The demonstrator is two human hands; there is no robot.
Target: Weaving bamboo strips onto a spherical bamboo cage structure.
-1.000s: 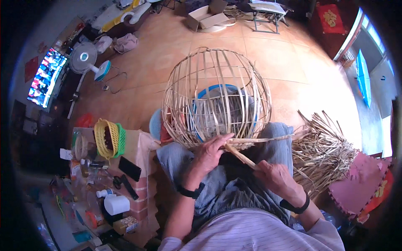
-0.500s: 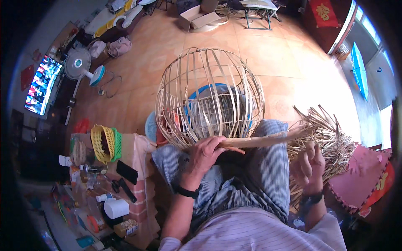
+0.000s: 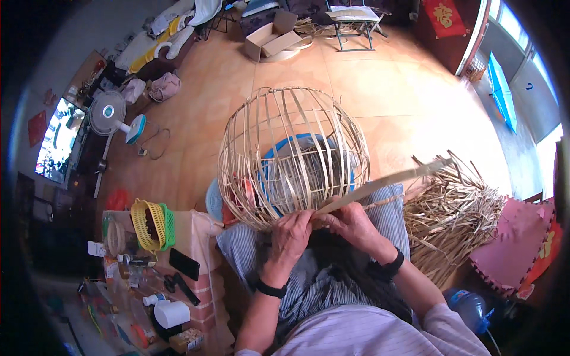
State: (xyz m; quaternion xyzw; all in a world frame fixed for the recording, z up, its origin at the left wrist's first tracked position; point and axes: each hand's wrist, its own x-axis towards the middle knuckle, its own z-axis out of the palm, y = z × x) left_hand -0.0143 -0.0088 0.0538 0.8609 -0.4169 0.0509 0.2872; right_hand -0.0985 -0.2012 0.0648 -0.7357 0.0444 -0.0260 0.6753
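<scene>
A large open-ribbed woven basket [image 3: 284, 113] rests at my knees, with a blue-rimmed round item [image 3: 270, 151] seen through its ribs. My left hand [image 3: 290, 240] is closed on a flat pale cane strip [image 3: 392, 179] at the basket's near edge. Just right of it, my right hand [image 3: 355, 228] pinches the same strip, which slants up to the right above my striped trouser leg [image 3: 389, 222]. A thinner strip also runs right from the hands. A pile of dry cane strips [image 3: 454, 228] lies beside my right leg.
At left, a cloth-covered low table [image 3: 196, 231] holds plastic baskets [image 3: 148, 225], a black phone [image 3: 184, 264] and several small items. A fan [image 3: 108, 111] and television [image 3: 59, 142] stand beyond. Pink foam mats [image 3: 507, 246], a water jug [image 3: 469, 308], cardboard box [image 3: 279, 41] and folding stool [image 3: 353, 24] are around.
My right hand has gone from off the strip at lower right to beside my left hand, gripping it. The strip's far end has risen; the basket sits lower in view.
</scene>
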